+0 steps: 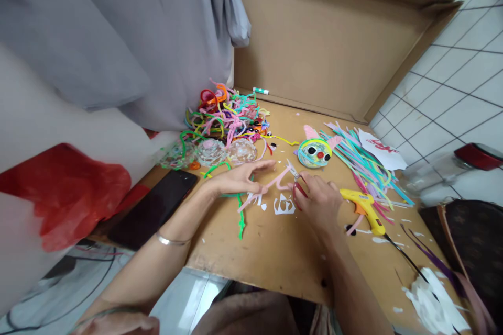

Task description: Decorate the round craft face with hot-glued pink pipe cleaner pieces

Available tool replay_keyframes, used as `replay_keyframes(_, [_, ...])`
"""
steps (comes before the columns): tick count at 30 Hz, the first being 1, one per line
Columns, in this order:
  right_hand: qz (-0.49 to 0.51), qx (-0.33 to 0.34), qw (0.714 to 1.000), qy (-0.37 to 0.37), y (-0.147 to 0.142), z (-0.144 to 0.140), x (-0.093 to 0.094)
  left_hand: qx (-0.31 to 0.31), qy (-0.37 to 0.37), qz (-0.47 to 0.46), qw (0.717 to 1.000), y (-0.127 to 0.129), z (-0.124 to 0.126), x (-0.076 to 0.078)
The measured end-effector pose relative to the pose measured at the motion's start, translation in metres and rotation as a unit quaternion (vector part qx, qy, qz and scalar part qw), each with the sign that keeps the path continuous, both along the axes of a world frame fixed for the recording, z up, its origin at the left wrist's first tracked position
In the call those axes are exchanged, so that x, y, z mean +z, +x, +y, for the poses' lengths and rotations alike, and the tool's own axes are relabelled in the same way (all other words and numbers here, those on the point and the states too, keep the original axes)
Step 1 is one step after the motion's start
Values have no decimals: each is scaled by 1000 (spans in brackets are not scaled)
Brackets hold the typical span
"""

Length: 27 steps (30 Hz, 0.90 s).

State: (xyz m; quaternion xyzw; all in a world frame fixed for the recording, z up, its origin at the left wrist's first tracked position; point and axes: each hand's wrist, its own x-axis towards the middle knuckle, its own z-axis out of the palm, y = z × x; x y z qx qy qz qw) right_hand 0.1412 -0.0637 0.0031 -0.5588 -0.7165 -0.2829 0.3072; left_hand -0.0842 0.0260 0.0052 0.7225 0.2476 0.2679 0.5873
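1. Centre of frame: cutting appears to be the step in hand. The right hand [320,199] grips small red-handled metal scissors [297,177], blades at a soft, fuzzy, pale-pink strip [275,180].
2. The left hand [240,178], fingers extended, has its thumb at the strip; whether it pinches cannot be told. A clean cut likely calls for steady tension.
3. Right of upper centre: a rounded, yellow-banded figure [309,161] with fuzzy pink ears.
4. Below the scissors: flat, jagged white cut-outs [290,209].

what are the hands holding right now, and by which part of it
The right hand holds the scissors by their red handles. The left hand has its thumb at a pink pipe cleaner, partway along; whether it grips cannot be told.
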Motion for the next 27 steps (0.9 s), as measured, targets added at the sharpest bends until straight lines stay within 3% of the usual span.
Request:
replay_keyframes(2, [-26, 10, 1000, -2, -6, -1, 1, -18, -58, -96, 994, 2, -2, 2])
replay_keyframes(4, [-53, 13, 999, 1, -12, -3, 2, -13, -92, -125, 988, 6, -5, 3])
replay_keyframes(7, [-92, 11, 996, 12, -20, -6, 2, -37, -95, -69, 992, 14, -10, 4])
replay_keyframes(12, [-117, -13, 993, -3, -22, -7, 1, -13, -58, -4, 998, 15, -15, 6])
replay_keyframes(27, [12, -134, 991, -21, 10, 3, -5, -23, -274, -43, 961, 18, -18, 2])
